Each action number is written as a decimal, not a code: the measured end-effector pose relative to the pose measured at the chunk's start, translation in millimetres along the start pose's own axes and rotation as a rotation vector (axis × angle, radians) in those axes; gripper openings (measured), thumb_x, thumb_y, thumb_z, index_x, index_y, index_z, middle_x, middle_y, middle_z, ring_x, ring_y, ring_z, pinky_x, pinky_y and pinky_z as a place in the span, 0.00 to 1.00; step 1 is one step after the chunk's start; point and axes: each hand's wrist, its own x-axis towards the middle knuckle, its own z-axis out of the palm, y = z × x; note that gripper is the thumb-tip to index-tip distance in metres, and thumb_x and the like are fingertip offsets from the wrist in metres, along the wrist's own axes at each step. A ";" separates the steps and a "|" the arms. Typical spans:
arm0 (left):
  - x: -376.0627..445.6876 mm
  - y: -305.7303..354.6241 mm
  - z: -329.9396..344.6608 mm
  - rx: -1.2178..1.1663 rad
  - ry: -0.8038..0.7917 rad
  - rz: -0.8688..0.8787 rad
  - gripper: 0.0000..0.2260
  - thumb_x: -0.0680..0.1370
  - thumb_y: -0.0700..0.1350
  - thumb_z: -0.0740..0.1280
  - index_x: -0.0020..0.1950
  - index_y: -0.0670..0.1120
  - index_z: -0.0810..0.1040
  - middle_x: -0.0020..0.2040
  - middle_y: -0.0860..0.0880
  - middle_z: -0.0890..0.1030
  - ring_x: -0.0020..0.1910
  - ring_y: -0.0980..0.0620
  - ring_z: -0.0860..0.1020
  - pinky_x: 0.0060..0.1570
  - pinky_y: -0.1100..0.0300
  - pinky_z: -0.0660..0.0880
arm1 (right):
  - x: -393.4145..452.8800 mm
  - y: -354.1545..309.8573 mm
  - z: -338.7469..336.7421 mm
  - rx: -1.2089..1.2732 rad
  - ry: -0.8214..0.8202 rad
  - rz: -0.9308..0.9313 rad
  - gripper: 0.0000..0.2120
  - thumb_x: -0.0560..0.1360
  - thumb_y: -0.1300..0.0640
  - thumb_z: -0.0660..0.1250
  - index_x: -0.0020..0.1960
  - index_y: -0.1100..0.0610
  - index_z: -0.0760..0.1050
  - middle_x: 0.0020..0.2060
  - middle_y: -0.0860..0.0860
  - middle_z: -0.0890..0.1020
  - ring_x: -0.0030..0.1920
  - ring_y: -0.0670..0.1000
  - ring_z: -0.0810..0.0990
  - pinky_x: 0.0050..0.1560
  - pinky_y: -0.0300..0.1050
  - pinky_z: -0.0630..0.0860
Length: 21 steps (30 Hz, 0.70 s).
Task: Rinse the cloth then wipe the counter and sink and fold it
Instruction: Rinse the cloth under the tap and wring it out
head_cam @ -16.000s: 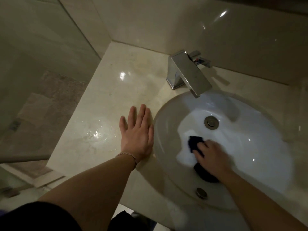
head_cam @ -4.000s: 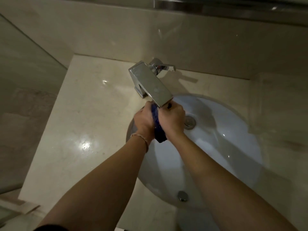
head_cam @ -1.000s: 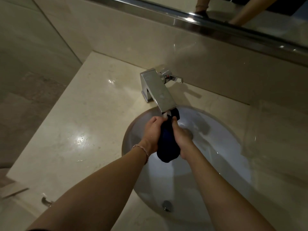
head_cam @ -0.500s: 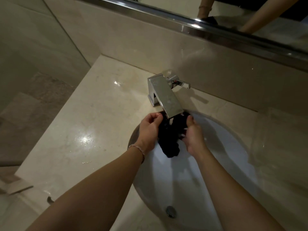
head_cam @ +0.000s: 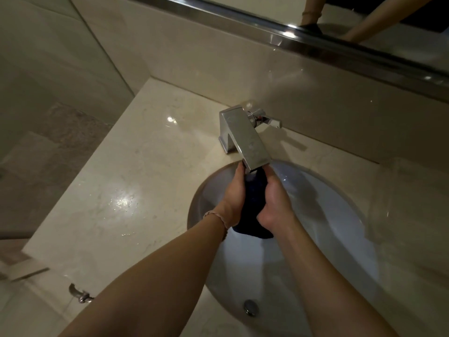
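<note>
Both hands close on one dark blue cloth [head_cam: 254,203], bunched into a long roll and held upright over the sink [head_cam: 340,239], its top tucked just under the lip of the faucet [head_cam: 245,139] spout and its lower end hanging free below the wrists. The left hand [head_cam: 233,193] wraps the roll from its own side with fingers curled around it; the right hand [head_cam: 274,203] presses in from the other side, thumb up along the cloth, fingers curled behind it. Neither hand has any slack in its grip that I can see.

I cannot tell whether water is running; no stream shows under the spout, and the lever [head_cam: 267,119] gives no clear answer.

This looks like the rinse-and-wring step. To do it well, the hands should stay over the basin so drips fall into the bowl, not on the counter [head_cam: 126,190], which already shows scattered droplets. Twisting the hands in opposite directions would squeeze the roll better than a plain squeeze. The hanging lower end needs gathering too, or it will stay soaked. Knuckles sit close to the hard edge of the spout, so the twist should drop slightly lower first.
</note>
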 end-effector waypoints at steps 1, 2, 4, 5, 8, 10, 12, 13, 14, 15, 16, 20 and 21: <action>1.5 -2.6 1.2 0.006 0.033 0.021 0.21 0.83 0.61 0.59 0.51 0.47 0.84 0.42 0.48 0.87 0.43 0.50 0.85 0.45 0.57 0.79 | -0.1 2.1 2.5 -0.071 0.065 -0.061 0.14 0.79 0.46 0.67 0.45 0.55 0.84 0.42 0.54 0.87 0.42 0.49 0.86 0.44 0.40 0.80; 4.2 -4.1 1.2 0.038 0.099 0.055 0.21 0.83 0.60 0.60 0.49 0.46 0.84 0.42 0.46 0.87 0.44 0.47 0.84 0.45 0.56 0.79 | 1.0 3.3 4.8 -0.175 0.160 -0.154 0.14 0.80 0.49 0.66 0.42 0.57 0.83 0.36 0.52 0.85 0.35 0.46 0.83 0.34 0.33 0.76; 0.0 -4.0 5.1 0.188 0.273 0.145 0.19 0.84 0.55 0.60 0.43 0.45 0.81 0.38 0.47 0.84 0.40 0.48 0.81 0.38 0.60 0.76 | 6.3 7.2 5.0 -0.469 0.344 -0.344 0.18 0.81 0.51 0.62 0.40 0.61 0.81 0.30 0.50 0.81 0.29 0.45 0.77 0.26 0.34 0.68; -2.7 -6.0 8.8 0.216 0.317 0.173 0.19 0.85 0.53 0.58 0.42 0.46 0.80 0.36 0.49 0.82 0.37 0.51 0.80 0.34 0.64 0.75 | 12.3 9.5 2.4 -0.578 0.396 -0.399 0.19 0.81 0.52 0.62 0.39 0.61 0.81 0.29 0.50 0.79 0.29 0.44 0.74 0.27 0.38 0.67; -10.8 -11.5 20.2 0.128 0.244 0.154 0.18 0.85 0.51 0.60 0.42 0.44 0.82 0.37 0.48 0.83 0.37 0.52 0.80 0.37 0.61 0.76 | 31.7 10.4 -9.5 -0.617 0.434 -0.448 0.21 0.81 0.55 0.63 0.29 0.58 0.74 0.24 0.51 0.74 0.24 0.44 0.70 0.32 0.42 0.64; -12.3 -7.8 18.6 0.103 0.255 0.170 0.16 0.84 0.49 0.63 0.43 0.42 0.83 0.37 0.47 0.84 0.39 0.50 0.81 0.38 0.59 0.78 | 36.4 8.7 -5.6 -0.658 0.423 -0.454 0.19 0.79 0.56 0.64 0.29 0.56 0.73 0.27 0.53 0.77 0.29 0.51 0.77 0.33 0.48 0.69; 0.5 3.0 5.5 0.352 0.366 0.255 0.13 0.84 0.48 0.62 0.47 0.42 0.81 0.35 0.49 0.83 0.40 0.49 0.81 0.38 0.57 0.75 | 27.0 10.4 6.8 -0.761 0.329 -0.434 0.16 0.79 0.55 0.62 0.34 0.58 0.77 0.35 0.58 0.82 0.39 0.60 0.82 0.41 0.53 0.77; 5.8 8.4 -2.7 0.545 0.418 0.300 0.11 0.84 0.47 0.61 0.50 0.42 0.78 0.37 0.49 0.82 0.42 0.47 0.80 0.40 0.55 0.74 | 17.8 15.0 14.0 -0.771 0.244 -0.431 0.16 0.79 0.55 0.60 0.36 0.61 0.78 0.37 0.59 0.83 0.41 0.60 0.82 0.43 0.54 0.78; 14.6 10.4 -11.6 0.648 0.470 0.328 0.09 0.84 0.47 0.61 0.51 0.43 0.76 0.39 0.47 0.81 0.43 0.45 0.80 0.43 0.53 0.74 | 9.3 21.7 19.6 -0.738 0.161 -0.424 0.17 0.79 0.54 0.59 0.37 0.61 0.78 0.37 0.60 0.82 0.41 0.60 0.82 0.43 0.54 0.78; 15.0 14.1 -15.4 0.649 0.466 0.327 0.08 0.83 0.48 0.61 0.50 0.44 0.75 0.40 0.46 0.81 0.42 0.45 0.79 0.45 0.52 0.75 | -0.7 25.3 24.5 -0.682 0.106 -0.415 0.17 0.78 0.53 0.59 0.36 0.61 0.77 0.35 0.60 0.82 0.39 0.60 0.81 0.41 0.54 0.79; 14.6 15.9 -17.2 0.628 0.428 0.335 0.08 0.84 0.48 0.60 0.48 0.46 0.74 0.40 0.47 0.80 0.40 0.47 0.78 0.45 0.51 0.75 | -2.7 28.8 25.0 -0.646 0.115 -0.418 0.17 0.77 0.52 0.60 0.34 0.59 0.76 0.33 0.61 0.81 0.37 0.60 0.81 0.38 0.54 0.78; 8.1 0.9 6.6 0.447 0.341 0.218 0.11 0.84 0.45 0.59 0.52 0.42 0.79 0.44 0.45 0.82 0.43 0.48 0.80 0.48 0.57 0.80 | 29.9 8.6 10.4 -0.844 0.348 -0.420 0.16 0.79 0.55 0.61 0.34 0.57 0.76 0.34 0.57 0.81 0.39 0.59 0.81 0.34 0.45 0.69; 7.4 -3.0 13.7 0.276 0.296 0.156 0.12 0.83 0.45 0.60 0.51 0.40 0.81 0.44 0.45 0.83 0.44 0.46 0.82 0.51 0.54 0.81 | 39.4 -1.2 4.7 -0.938 0.353 -0.387 0.15 0.80 0.57 0.61 0.36 0.59 0.78 0.37 0.57 0.81 0.42 0.60 0.82 0.34 0.45 0.66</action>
